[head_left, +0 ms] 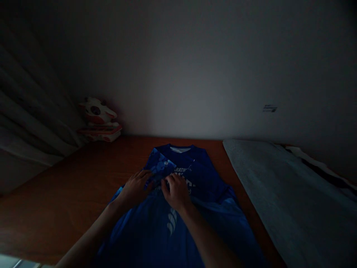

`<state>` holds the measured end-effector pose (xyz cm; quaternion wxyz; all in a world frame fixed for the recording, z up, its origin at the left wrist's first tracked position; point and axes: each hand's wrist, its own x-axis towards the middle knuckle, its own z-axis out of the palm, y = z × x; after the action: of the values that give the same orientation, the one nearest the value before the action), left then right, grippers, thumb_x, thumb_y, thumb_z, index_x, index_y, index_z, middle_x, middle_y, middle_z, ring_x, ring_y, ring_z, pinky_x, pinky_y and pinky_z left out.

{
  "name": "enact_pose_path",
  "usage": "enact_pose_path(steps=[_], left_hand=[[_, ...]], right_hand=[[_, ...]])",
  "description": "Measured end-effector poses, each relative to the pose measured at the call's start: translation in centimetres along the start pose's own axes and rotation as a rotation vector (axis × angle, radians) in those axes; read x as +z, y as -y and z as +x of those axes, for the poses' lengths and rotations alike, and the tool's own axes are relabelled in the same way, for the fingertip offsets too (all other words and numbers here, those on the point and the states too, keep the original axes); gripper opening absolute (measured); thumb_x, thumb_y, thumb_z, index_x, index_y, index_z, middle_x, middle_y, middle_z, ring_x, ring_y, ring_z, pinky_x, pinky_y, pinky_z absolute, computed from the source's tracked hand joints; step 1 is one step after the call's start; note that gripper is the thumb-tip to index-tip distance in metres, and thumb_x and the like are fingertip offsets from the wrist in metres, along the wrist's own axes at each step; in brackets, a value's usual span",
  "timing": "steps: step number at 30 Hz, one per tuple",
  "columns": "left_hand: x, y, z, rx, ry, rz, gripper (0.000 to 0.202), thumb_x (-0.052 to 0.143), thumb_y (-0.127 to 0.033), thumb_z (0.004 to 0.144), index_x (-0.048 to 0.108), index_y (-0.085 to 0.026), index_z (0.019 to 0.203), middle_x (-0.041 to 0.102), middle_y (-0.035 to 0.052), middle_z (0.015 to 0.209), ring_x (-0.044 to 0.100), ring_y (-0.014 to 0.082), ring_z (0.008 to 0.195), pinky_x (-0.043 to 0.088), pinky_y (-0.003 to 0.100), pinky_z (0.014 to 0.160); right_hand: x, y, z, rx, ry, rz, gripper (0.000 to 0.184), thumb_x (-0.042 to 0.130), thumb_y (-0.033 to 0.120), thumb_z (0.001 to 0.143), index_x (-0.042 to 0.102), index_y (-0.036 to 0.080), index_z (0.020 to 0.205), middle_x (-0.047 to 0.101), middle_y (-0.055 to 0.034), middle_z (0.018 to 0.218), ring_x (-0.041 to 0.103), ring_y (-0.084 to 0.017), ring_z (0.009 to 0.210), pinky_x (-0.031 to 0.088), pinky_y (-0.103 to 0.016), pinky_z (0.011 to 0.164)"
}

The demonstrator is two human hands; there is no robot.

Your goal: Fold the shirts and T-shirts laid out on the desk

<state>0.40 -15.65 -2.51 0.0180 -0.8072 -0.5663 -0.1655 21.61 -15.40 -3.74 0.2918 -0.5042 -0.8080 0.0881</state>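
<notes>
A blue T-shirt [206, 167] with white lettering lies spread on the brown wooden surface, its collar toward the wall. A lighter blue patterned part lies across its upper left side. My left hand [138, 187] rests on the left part of the shirt, palm down, fingers stretched and apart. Close beside it, my right hand [177, 190] lies on the middle of the chest over some lettering. Its fingers are slightly bent, with the thumb apart, and no cloth shows pinched in either hand. The dim light hides fine detail of the fingertips.
A grey cloth or mat [267, 178] covers the right side of the wooden surface [69, 190]. At the back left stands a red and white cow-shaped toy [99, 117]. A pale curtain [30, 111] hangs at the left, and a grey wall [195, 74] rises behind.
</notes>
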Motion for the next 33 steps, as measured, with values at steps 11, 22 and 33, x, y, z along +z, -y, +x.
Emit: enact_pose_path(steps=[11,22,33], left_hand=[[-1.0,4.9,-8.3,-0.277,-0.241,0.177,0.051,0.039,-0.051,0.095,0.063,-0.017,0.126,0.062,0.0166,0.134,0.056,0.0355,0.123,0.047,0.052,0.102],[0.0,5.0,-8.0,-0.470,-0.118,0.187,0.051,0.039,-0.048,0.093,0.069,-0.015,0.118,0.062,0.0198,0.130,0.058,0.0384,0.116,0.049,0.054,0.094],[-0.3,3.4,-10.9,-0.296,-0.231,0.016,0.035,0.046,-0.043,0.092,0.066,-0.021,0.109,0.068,0.0119,0.108,0.065,0.0293,0.102,0.052,0.047,0.097]], right_hand=[[-3.6,-2.1,-3.4,-0.064,-0.039,-0.065,0.020,0.050,0.033,0.099,0.065,0.021,0.096,0.071,-0.0059,0.097,0.065,-0.021,0.093,0.044,-0.032,0.085],[-13.3,-14.8,-12.8,0.375,-0.006,0.048,0.039,0.063,0.058,0.079,0.068,0.023,0.095,0.073,-0.0062,0.089,0.069,-0.024,0.083,0.052,-0.034,0.074],[-15.2,-14.1,-17.0,0.406,0.064,0.189,0.036,0.058,0.063,0.084,0.066,0.028,0.084,0.073,-0.0040,0.074,0.069,-0.024,0.070,0.051,-0.033,0.067]])
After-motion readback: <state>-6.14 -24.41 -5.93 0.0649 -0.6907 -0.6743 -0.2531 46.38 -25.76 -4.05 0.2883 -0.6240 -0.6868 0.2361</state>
